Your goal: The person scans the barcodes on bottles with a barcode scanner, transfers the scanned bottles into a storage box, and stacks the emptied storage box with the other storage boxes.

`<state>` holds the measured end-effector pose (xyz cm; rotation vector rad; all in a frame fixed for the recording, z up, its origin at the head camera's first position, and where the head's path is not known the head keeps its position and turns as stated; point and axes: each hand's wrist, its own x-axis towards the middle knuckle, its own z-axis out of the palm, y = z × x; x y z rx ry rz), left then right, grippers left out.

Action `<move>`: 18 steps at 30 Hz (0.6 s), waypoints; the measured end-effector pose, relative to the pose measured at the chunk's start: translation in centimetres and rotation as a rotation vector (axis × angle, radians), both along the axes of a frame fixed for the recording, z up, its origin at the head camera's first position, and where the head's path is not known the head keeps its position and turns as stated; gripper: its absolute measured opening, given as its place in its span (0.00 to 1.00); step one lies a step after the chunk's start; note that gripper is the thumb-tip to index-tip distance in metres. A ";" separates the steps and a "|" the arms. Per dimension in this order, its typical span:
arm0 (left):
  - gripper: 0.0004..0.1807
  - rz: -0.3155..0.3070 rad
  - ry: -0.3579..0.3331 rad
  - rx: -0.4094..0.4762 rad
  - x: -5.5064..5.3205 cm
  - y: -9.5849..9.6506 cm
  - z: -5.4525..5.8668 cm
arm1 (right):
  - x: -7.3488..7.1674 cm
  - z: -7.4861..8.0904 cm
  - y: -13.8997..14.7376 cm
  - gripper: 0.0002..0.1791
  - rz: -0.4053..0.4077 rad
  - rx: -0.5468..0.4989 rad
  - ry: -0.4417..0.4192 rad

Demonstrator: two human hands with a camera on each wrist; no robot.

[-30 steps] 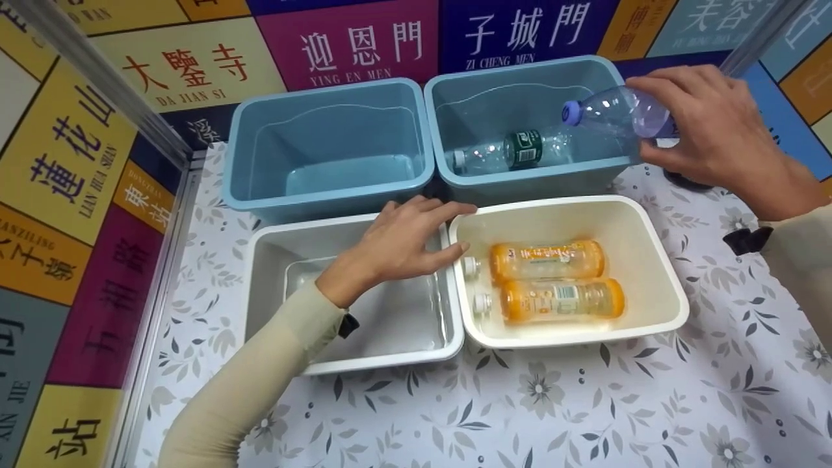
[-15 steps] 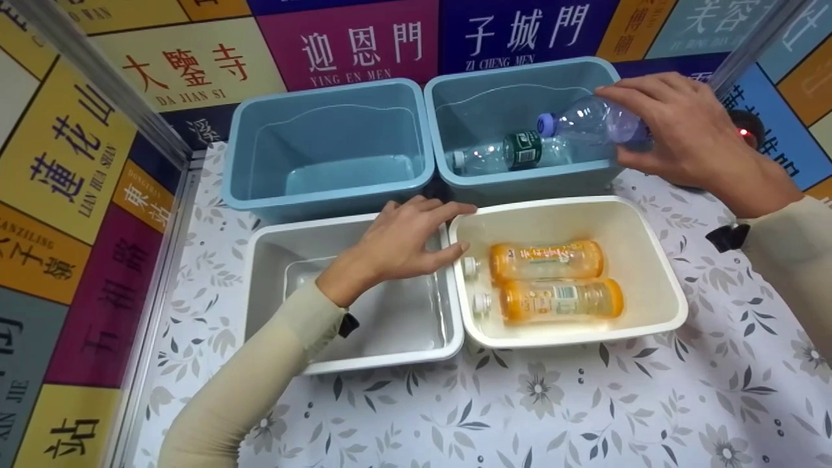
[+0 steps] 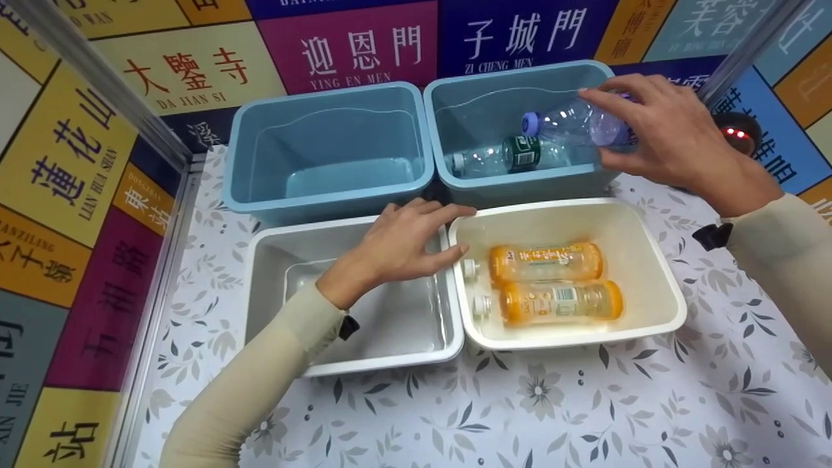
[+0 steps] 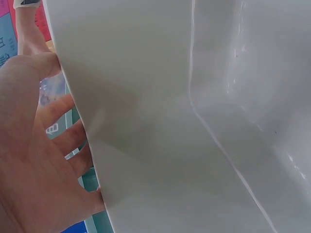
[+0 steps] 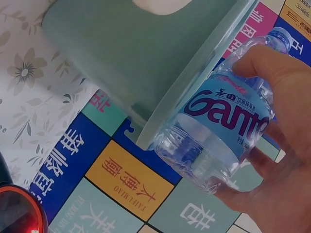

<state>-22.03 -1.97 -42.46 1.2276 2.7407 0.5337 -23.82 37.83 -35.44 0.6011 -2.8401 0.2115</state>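
My right hand (image 3: 669, 136) holds a clear water bottle (image 3: 565, 123) with a purple cap, tilted over the back right blue bin (image 3: 526, 178). In the right wrist view its blue label (image 5: 228, 109) shows, with thumb and fingers around the bottle. Inside that bin lies another clear bottle with a green label (image 3: 522, 153). My left hand (image 3: 409, 240) rests, fingers spread, over the adjoining rims of the grey bin (image 3: 383, 366) and the cream bin (image 3: 585, 342). Two orange-labelled bottles (image 3: 546, 261) lie on their sides in the cream bin.
A second blue bin (image 3: 338, 197) stands at the back left, touching the right one. A black round device with red lights (image 3: 738, 134) is beyond my right wrist. Printed panels (image 3: 364, 49) wall the back and sides of the floral tablecloth (image 3: 539, 403).
My right hand has moved left and slightly down with the water bottle, bringing it further over the back right bin. My left hand has stayed in place.
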 end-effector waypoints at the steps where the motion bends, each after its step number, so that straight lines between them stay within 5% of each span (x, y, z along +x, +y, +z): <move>1: 0.30 0.001 0.000 -0.002 0.0 0.0 0.0 | 0.0 0.0 -0.1 0.45 0.001 0.002 -0.001; 18: 0.30 0.013 -0.037 -0.013 0.0 0.0 0.1 | -0.7 -0.3 -0.6 0.44 -0.004 -0.028 -0.060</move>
